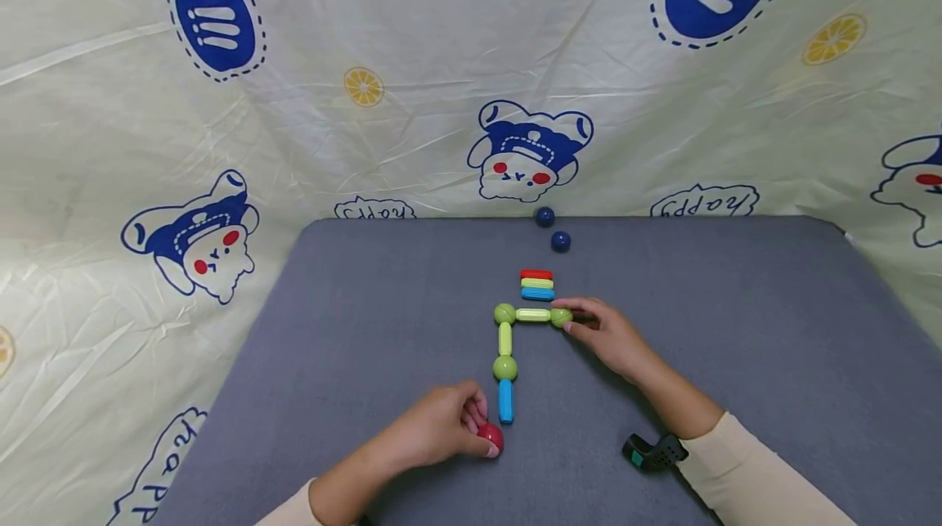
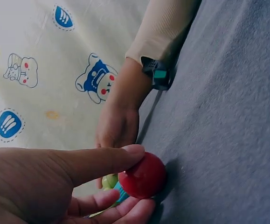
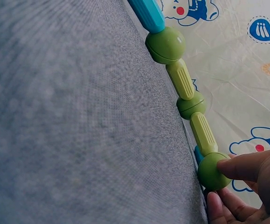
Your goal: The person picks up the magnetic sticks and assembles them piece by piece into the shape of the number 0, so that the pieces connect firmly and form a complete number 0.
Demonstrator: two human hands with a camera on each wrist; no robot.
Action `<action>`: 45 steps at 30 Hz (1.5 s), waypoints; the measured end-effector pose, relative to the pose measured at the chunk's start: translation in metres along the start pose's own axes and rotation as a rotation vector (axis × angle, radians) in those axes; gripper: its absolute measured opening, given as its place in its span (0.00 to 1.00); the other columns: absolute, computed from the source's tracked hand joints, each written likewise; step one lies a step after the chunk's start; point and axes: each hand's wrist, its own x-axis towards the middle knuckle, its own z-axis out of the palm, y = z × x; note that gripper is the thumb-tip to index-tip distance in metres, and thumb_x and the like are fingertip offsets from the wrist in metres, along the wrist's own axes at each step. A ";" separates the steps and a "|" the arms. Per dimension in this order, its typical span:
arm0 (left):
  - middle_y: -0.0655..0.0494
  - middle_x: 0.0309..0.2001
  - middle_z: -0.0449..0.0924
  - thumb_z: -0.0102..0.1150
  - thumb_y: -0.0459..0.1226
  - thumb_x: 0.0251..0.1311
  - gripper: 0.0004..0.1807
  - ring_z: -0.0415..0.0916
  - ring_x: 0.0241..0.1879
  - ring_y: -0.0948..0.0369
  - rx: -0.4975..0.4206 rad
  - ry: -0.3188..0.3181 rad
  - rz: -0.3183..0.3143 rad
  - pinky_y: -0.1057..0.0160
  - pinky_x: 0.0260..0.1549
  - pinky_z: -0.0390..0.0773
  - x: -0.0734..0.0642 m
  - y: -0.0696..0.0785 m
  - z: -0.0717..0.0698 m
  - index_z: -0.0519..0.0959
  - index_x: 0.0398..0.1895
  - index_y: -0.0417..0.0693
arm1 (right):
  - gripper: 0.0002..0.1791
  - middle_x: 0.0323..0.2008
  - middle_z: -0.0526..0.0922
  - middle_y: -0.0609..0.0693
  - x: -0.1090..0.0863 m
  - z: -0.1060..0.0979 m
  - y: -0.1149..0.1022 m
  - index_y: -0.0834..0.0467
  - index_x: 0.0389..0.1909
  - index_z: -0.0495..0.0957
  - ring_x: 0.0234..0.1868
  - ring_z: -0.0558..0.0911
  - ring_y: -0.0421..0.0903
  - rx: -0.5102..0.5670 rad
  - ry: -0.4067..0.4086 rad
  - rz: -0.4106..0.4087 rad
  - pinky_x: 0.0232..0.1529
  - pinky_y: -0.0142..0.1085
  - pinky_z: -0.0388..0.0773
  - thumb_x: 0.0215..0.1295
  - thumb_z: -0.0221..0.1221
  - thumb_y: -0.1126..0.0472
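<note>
My left hand pinches a red ball between thumb and fingers, just above or on the tabletop; which of these I cannot tell. Close by is the lower end of a blue rod, apart from the ball. That rod joins a green ball, followed by a yellow-green rod and a corner green ball. From the corner a second yellow-green rod runs right to an end green ball. My right hand holds this end ball between thumb and fingers.
Behind the chain lie a red rod, a yellow rod and a loose blue rod, side by side. Two dark blue balls sit near the far edge of the grey table. A printed sheet hangs behind.
</note>
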 end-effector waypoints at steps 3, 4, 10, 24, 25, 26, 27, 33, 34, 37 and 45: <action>0.57 0.30 0.78 0.81 0.36 0.44 0.22 0.74 0.28 0.69 -0.035 0.014 -0.004 0.71 0.30 0.75 0.000 0.001 0.005 0.74 0.35 0.48 | 0.19 0.61 0.78 0.58 0.000 0.000 0.000 0.55 0.62 0.79 0.57 0.78 0.55 -0.005 0.003 0.000 0.55 0.45 0.74 0.73 0.59 0.63; 0.57 0.30 0.78 0.82 0.36 0.44 0.22 0.74 0.28 0.69 -0.047 0.018 -0.012 0.71 0.30 0.75 0.000 0.001 0.006 0.74 0.35 0.48 | 0.19 0.61 0.78 0.58 0.000 0.000 0.000 0.55 0.62 0.79 0.57 0.78 0.55 -0.007 0.004 0.001 0.55 0.45 0.74 0.73 0.59 0.63; 0.57 0.28 0.77 0.81 0.36 0.45 0.23 0.75 0.28 0.67 -0.105 0.050 -0.016 0.71 0.28 0.74 0.003 0.000 0.011 0.73 0.36 0.47 | 0.18 0.60 0.78 0.58 0.000 0.000 0.000 0.54 0.62 0.79 0.57 0.78 0.55 -0.012 0.008 0.001 0.55 0.45 0.74 0.73 0.59 0.63; 0.59 0.26 0.76 0.79 0.37 0.49 0.18 0.73 0.27 0.66 -0.177 0.046 -0.025 0.71 0.25 0.72 0.004 -0.006 0.015 0.75 0.34 0.47 | 0.19 0.60 0.79 0.58 0.001 0.000 0.000 0.55 0.62 0.79 0.58 0.77 0.55 -0.003 0.005 -0.012 0.56 0.46 0.74 0.73 0.58 0.64; 0.59 0.26 0.76 0.79 0.37 0.49 0.18 0.73 0.27 0.66 -0.181 0.045 -0.023 0.71 0.25 0.72 0.004 -0.006 0.015 0.75 0.34 0.47 | 0.19 0.60 0.79 0.59 0.001 0.000 0.000 0.55 0.62 0.79 0.58 0.77 0.55 -0.002 0.005 -0.011 0.56 0.46 0.74 0.73 0.58 0.64; 0.59 0.26 0.76 0.79 0.37 0.49 0.18 0.73 0.27 0.66 -0.184 0.044 -0.020 0.71 0.25 0.72 0.005 -0.006 0.015 0.76 0.34 0.46 | 0.19 0.60 0.79 0.59 0.001 0.000 0.000 0.55 0.62 0.79 0.58 0.77 0.55 -0.001 0.006 -0.008 0.56 0.46 0.74 0.73 0.58 0.64; 0.59 0.26 0.76 0.79 0.36 0.49 0.18 0.73 0.27 0.66 -0.187 0.044 -0.016 0.71 0.25 0.72 0.005 -0.007 0.015 0.76 0.34 0.46 | 0.19 0.60 0.79 0.59 0.001 0.000 0.000 0.55 0.62 0.79 0.58 0.77 0.55 0.002 0.007 -0.005 0.56 0.45 0.74 0.73 0.58 0.64; 0.58 0.27 0.76 0.79 0.36 0.48 0.18 0.73 0.27 0.67 -0.203 0.048 -0.004 0.71 0.25 0.72 0.007 -0.008 0.016 0.76 0.34 0.46 | 0.19 0.61 0.78 0.59 0.000 -0.001 -0.001 0.54 0.63 0.78 0.59 0.77 0.56 0.002 0.018 0.003 0.56 0.45 0.74 0.72 0.59 0.64; 0.58 0.28 0.76 0.79 0.36 0.48 0.18 0.74 0.27 0.67 -0.207 0.050 -0.002 0.71 0.25 0.73 0.007 -0.009 0.017 0.76 0.35 0.46 | 0.19 0.61 0.78 0.59 0.000 -0.001 -0.001 0.55 0.63 0.78 0.59 0.77 0.56 0.000 0.021 -0.002 0.56 0.45 0.74 0.72 0.59 0.64; 0.58 0.29 0.76 0.79 0.36 0.49 0.18 0.74 0.27 0.67 -0.214 0.056 0.003 0.71 0.26 0.73 0.008 -0.009 0.018 0.76 0.35 0.46 | 0.21 0.62 0.77 0.60 0.000 -0.002 -0.002 0.56 0.64 0.77 0.60 0.77 0.57 -0.002 0.028 -0.015 0.56 0.45 0.74 0.72 0.59 0.64; 0.57 0.30 0.77 0.78 0.37 0.50 0.18 0.74 0.28 0.66 -0.213 0.060 -0.006 0.71 0.27 0.74 0.008 -0.008 0.020 0.76 0.37 0.47 | 0.21 0.62 0.76 0.60 0.001 -0.004 0.001 0.55 0.65 0.77 0.61 0.77 0.57 0.002 0.030 -0.008 0.56 0.45 0.75 0.72 0.60 0.62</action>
